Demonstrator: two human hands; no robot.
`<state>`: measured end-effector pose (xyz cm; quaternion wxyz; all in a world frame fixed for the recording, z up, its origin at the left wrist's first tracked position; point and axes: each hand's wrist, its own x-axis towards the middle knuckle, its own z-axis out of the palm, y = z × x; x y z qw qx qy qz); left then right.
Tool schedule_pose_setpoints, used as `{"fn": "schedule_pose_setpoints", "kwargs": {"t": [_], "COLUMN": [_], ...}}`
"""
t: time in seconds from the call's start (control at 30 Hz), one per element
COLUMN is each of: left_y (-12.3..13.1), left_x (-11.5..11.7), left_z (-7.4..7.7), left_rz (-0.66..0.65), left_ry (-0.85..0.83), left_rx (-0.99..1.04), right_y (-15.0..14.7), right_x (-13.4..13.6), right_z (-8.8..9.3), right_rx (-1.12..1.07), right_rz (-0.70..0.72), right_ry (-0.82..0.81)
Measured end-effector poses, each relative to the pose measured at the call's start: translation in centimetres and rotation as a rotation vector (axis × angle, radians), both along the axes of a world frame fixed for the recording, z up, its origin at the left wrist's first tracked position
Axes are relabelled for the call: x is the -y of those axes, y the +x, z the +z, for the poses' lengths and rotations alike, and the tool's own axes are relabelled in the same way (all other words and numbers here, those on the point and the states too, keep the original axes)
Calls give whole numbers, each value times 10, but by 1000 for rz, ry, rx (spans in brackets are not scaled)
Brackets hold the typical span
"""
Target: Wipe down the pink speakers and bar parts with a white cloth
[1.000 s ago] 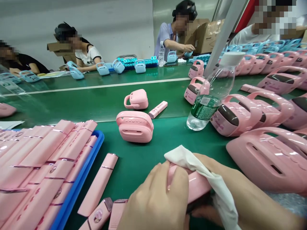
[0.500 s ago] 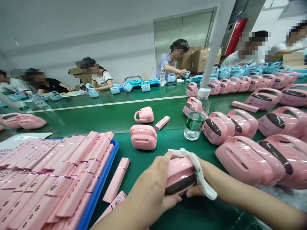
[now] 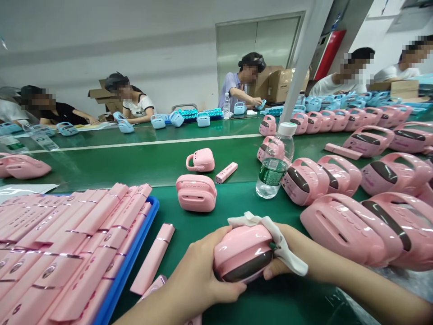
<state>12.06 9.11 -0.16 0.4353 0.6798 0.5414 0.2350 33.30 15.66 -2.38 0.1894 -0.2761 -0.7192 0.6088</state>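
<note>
A glossy pink speaker with a dark front panel is held between both my hands just above the green table. My left hand wraps its left side, thumb along the lower edge. On the other side, my right hand presses a white cloth against the speaker, its thumb showing beneath; its other fingers are mostly hidden. The cloth drapes over the top and hangs down at the right. Beyond my hands, another pink speaker stands on the table, with a smaller-looking one behind it.
At left, a blue tray is heaped with pink stick-shaped pieces; a loose stick lies beside it. A water bottle and rows of pink speakers stand to the right. Several people work across the table with blue speakers.
The pink speaker has moved slightly left in my hands and tilted, showing more of its top. The cloth stays at its right side. The camera view has shifted a little.
</note>
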Motion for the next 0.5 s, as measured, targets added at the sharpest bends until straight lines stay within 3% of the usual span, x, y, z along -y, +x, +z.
{"fn": "schedule_pose_setpoints", "kwargs": {"t": [0.2,0.4,0.5], "left_y": [4,3,-2], "left_x": [-1,7,8], "left_z": [-4,-8,-14], "left_rz": [56,101,63], "left_ry": [-22,-12,-28], "left_rx": [-44,-7,62], "right_y": [2,1,-5], "right_x": [1,12,19], "right_z": [-7,-22,-30], "right_rx": [38,67,-20], "right_rz": [-106,-137,-186], "right_ry": [47,286,321]}}
